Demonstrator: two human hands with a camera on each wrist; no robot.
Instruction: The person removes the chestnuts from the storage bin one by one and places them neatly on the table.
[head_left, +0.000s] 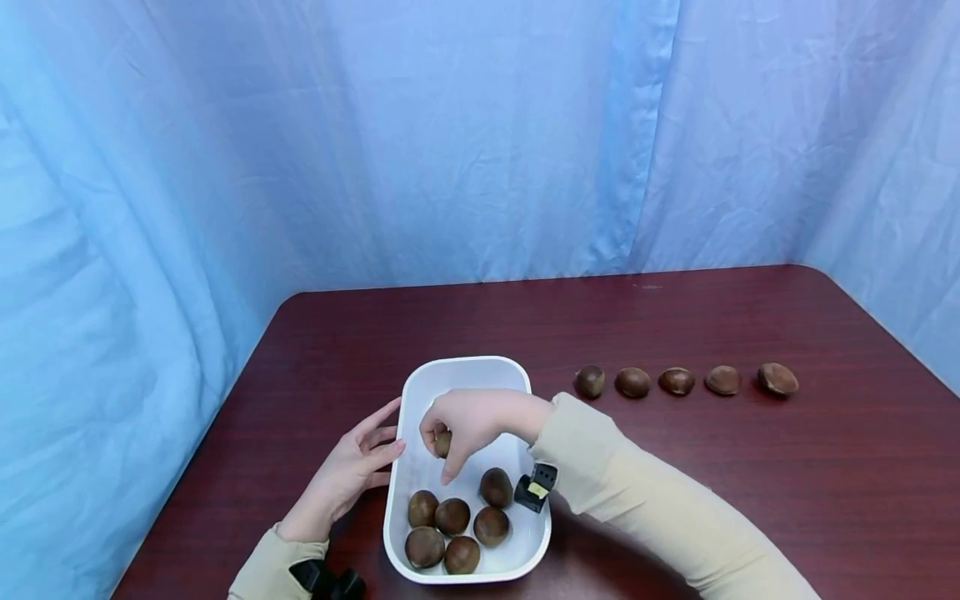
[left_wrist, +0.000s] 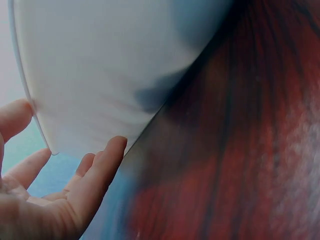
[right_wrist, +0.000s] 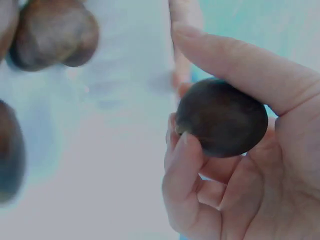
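A white rectangular bowl (head_left: 420, 392) stands on the dark red table and holds several brown chestnuts (head_left: 452, 517) at its near end. My right hand (head_left: 461, 429) hovers over the bowl and pinches one chestnut (right_wrist: 222, 117) between thumb and curled fingers; the same chestnut (head_left: 442, 442) shows under the fingers in the head view. My left hand (head_left: 352, 471) lies open with straight fingers against the bowl's left outer wall (left_wrist: 100, 75). Its fingers (left_wrist: 102, 170) touch the wall near the rim.
A row of several chestnuts (head_left: 677, 381) lies on the table (head_left: 675, 467) to the right of the bowl. Blue cloth (head_left: 450, 133) hangs behind and at both sides. Other chestnuts (right_wrist: 52, 32) lie in the bowl below my right hand.
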